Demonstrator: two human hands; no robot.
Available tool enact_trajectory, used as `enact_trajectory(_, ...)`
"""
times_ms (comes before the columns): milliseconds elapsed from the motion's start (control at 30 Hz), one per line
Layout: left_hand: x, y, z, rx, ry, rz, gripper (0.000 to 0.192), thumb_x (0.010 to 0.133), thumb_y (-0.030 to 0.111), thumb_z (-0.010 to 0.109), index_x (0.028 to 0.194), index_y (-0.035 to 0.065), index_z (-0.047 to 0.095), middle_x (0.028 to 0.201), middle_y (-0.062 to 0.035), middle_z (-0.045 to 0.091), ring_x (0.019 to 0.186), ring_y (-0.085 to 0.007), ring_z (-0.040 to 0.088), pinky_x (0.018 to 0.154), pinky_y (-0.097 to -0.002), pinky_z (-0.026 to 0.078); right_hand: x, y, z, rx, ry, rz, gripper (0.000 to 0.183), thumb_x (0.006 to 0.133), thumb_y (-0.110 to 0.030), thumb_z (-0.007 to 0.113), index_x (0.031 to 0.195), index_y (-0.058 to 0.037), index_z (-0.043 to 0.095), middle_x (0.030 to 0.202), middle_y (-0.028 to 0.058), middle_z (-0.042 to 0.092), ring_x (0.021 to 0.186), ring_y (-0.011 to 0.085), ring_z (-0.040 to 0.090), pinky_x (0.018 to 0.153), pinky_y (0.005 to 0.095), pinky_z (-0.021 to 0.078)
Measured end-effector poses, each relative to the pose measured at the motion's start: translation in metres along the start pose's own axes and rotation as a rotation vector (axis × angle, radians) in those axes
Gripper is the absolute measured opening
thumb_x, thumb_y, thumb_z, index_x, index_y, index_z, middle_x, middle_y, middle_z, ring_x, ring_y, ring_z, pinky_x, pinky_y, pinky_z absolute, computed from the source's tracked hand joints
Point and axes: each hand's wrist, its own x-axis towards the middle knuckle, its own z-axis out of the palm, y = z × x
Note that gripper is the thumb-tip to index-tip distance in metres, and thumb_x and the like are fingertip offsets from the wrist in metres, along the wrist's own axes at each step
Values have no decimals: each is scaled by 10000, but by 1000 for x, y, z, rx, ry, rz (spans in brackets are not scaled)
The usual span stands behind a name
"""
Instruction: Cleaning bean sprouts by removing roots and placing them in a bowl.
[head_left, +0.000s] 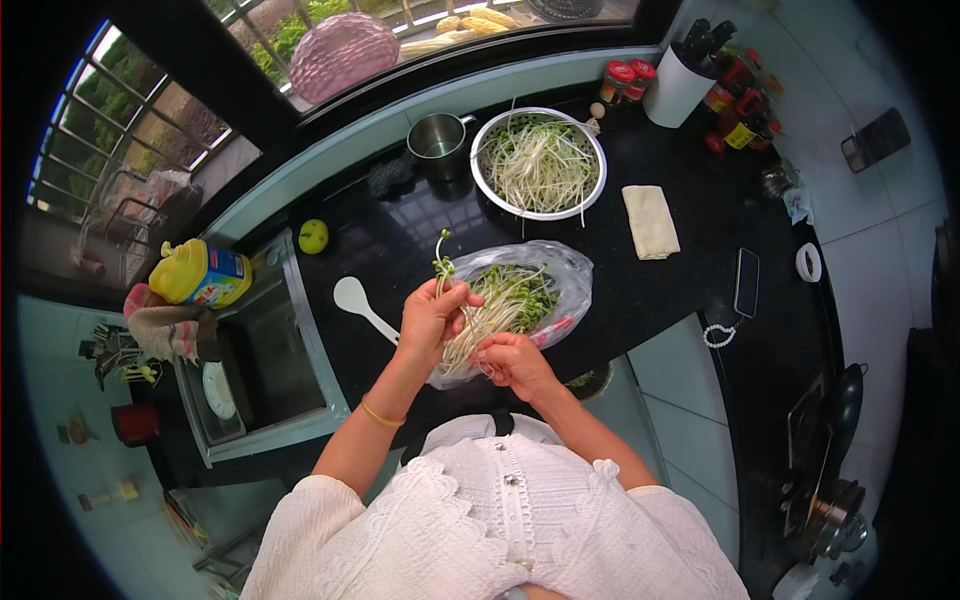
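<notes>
My left hand (433, 316) holds a few green-leaved sprouts (443, 264) upright between thumb and fingers. Close beside it, my right hand (516, 364) has its fingers pinched near the root ends; whether it grips a sprout is hard to tell. Both hands are over the near left part of an open clear plastic bag (576, 276), where a heap of sprouts (517, 296) lies with leaves to the right and white stems toward me. Behind the bag, a perforated metal colander (538, 216) holds many more pale sprouts (536, 166).
A white spoon (356, 297) lies left of the bag, near the sink (309, 330). Around the back stand a metal mug (437, 138), a green fruit (313, 236) and a white knife block (675, 90). To the right are a folded cloth (650, 223) and a phone (746, 283).
</notes>
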Motion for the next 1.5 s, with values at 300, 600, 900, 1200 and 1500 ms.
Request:
enact_trajectory(300, 56, 26, 40, 105, -34, 54, 89, 872, 151, 567, 825, 81, 539, 689, -45, 625, 449, -33, 400, 390, -175, 285, -27, -17, -55, 671, -39, -50, 40, 802, -60, 507, 806, -28, 529, 592, 36, 469, 441, 103, 381, 374, 226, 268)
enact_trajectory(600, 218, 55, 107, 533, -103, 158, 141, 811, 144, 598, 857, 16, 559, 698, -77, 597, 517, -111, 484, 430, -247, 384, -119, -15, -139, 447, 432, -312, 74, 783, -79, 489, 803, -21, 530, 591, 50, 477, 442, 117, 405, 373, 240, 277)
enact_trajectory(900, 258, 51, 140, 1392, -95, 629, 669, 645, 254, 752, 1141, -106, 483, 1095, -283, 544, 1017, -358, 546, 901, -365, 432, -85, 90, -264, 58, 927, -32, 119, 795, -124, 540, 819, -8, 542, 673, 79, 548, 516, 162, 548, 422, 278, 446)
enact_trajectory(1200, 139, 21, 98, 1005, -279, 694, 308, 698, 39, 693, 989, 55, 596, 925, -91, 556, 814, -188, 562, 674, -284, 477, -28, 154, -353, -273, 997, 347, 277, 842, -127, 459, 1097, -28, 504, 856, 109, 580, 717, 245, 598, 576, 401, 490)
enact_trajectory(1500, 59, -41, 36, 1355, -231, 505, 118, 751, 103, 667, 823, 45, 594, 765, -78, 546, 699, -208, 560, 611, -318, 445, -35, 147, -341, -455, 1329, 264, 111, 755, -66, 579, 743, 31, 631, 731, 179, 648, 540, 296, 634, 475, 391, 495)
